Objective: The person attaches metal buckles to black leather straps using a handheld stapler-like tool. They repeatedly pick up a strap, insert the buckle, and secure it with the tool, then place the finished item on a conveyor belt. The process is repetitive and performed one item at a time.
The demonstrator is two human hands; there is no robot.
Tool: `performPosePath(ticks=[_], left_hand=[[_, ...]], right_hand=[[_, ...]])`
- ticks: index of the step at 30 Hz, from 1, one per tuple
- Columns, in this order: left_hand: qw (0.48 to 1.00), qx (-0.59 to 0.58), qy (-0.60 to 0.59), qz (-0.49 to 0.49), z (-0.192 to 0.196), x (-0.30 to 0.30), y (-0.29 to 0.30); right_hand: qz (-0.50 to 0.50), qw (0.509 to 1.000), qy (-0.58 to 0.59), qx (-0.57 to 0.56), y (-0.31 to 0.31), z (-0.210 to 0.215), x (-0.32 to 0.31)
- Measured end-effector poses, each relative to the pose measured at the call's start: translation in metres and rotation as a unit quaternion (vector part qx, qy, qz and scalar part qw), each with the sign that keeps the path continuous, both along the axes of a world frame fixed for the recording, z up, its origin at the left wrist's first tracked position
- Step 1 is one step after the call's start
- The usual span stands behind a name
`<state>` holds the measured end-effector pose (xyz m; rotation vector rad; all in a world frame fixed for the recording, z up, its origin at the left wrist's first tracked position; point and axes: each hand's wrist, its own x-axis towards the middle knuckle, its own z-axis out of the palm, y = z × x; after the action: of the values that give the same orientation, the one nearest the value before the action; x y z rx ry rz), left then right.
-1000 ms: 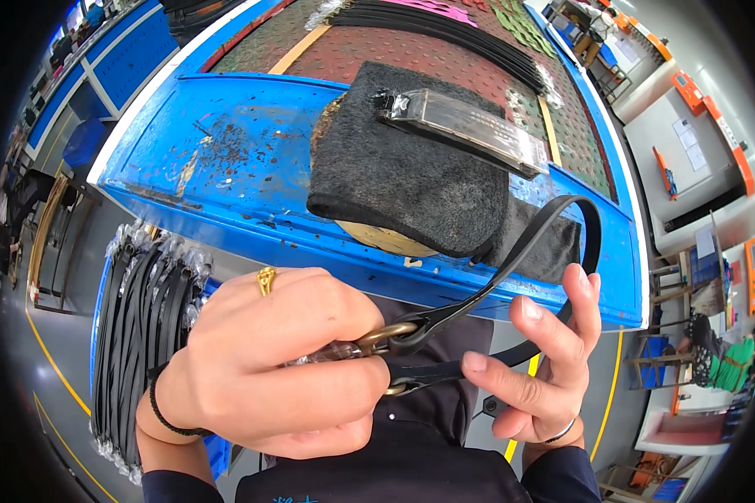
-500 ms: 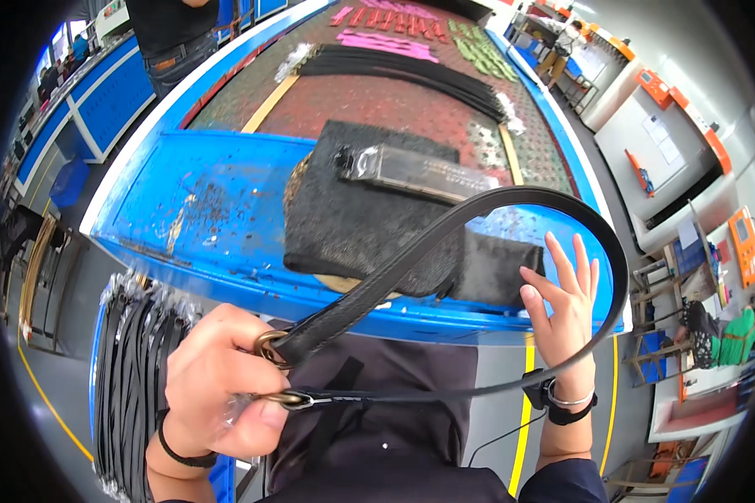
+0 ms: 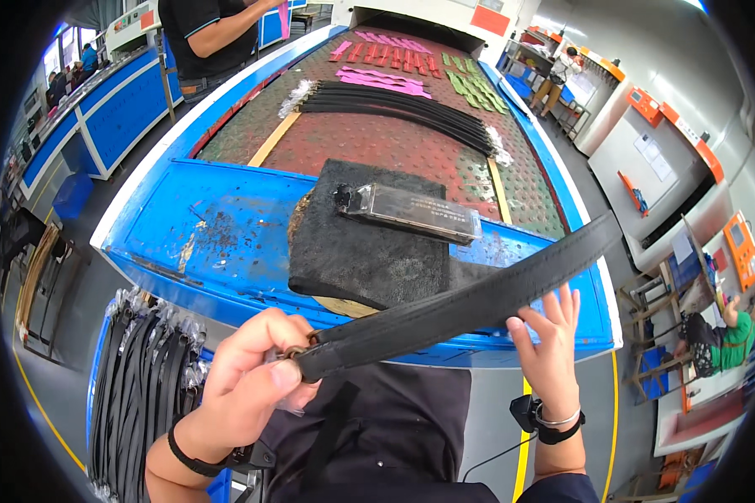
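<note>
My left hand (image 3: 256, 373) is closed on the end of a black leather strap (image 3: 461, 306), pinching it by its brass-coloured ring fittings (image 3: 294, 352). The strap reaches up and to the right, its broad stitched face showing. My right hand (image 3: 550, 342) is open, fingers apart, just under the strap's far half; whether the fingertips touch it I cannot tell. Behind the strap, a worn black cloth pad (image 3: 356, 272) lies on the blue table ledge (image 3: 218, 251). On the pad lies a clear rectangular bottle (image 3: 415, 214) with a dark cap end.
Beyond the ledge, a conveyor bed (image 3: 369, 151) carries a bundle of black straps (image 3: 403, 109) and rows of pink (image 3: 377, 81), red (image 3: 390, 57) and green (image 3: 474, 90) pieces. Several plastic-wrapped straps (image 3: 143, 386) hang at my lower left. A person (image 3: 210, 38) stands at the far left.
The strap has turned from an open loop to show its broad side, its far part now higher. My left hand has shifted right and slightly up. My right hand stays open.
</note>
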<state>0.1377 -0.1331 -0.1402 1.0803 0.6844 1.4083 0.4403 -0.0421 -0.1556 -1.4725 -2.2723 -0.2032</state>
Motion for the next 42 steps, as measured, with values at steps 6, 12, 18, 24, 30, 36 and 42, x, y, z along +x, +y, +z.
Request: performPosePath(ticks=[6, 12, 18, 24, 30, 36, 42], left_hand=[[0.990, -0.057, -0.113, -0.056, -0.001, 0.000, -0.001], [0.963, -0.130, -0.176, -0.154, -0.002, 0.011, 0.005], [0.924, -0.246, -0.165, -0.242, -0.005, 0.021, 0.002], [0.922, -0.275, -0.146, -0.231, -0.006, 0.021, 0.000], [0.881, 0.252, 0.349, 0.194, -0.026, 0.013, -0.010], [0.719, 0.340, 0.576, 0.188, -0.015, 0.023, -0.023], [0.727, 0.295, 0.597, 0.166, -0.026, 0.012, -0.017]], right_hand=[[0.005, 0.995, 0.064, 0.070, -0.007, -0.003, 0.019], [0.141, 0.948, 0.012, 0.286, -0.048, 0.037, 0.014], [0.216, 0.946, -0.147, 0.192, -0.036, 0.057, -0.046], [0.313, 0.942, -0.104, 0.054, -0.023, 0.065, -0.043], [0.331, 0.939, -0.084, -0.032, -0.017, 0.075, -0.040], [0.348, 0.932, -0.076, -0.069, -0.017, 0.073, -0.050], [0.375, 0.918, -0.060, -0.117, -0.025, 0.061, -0.060]])
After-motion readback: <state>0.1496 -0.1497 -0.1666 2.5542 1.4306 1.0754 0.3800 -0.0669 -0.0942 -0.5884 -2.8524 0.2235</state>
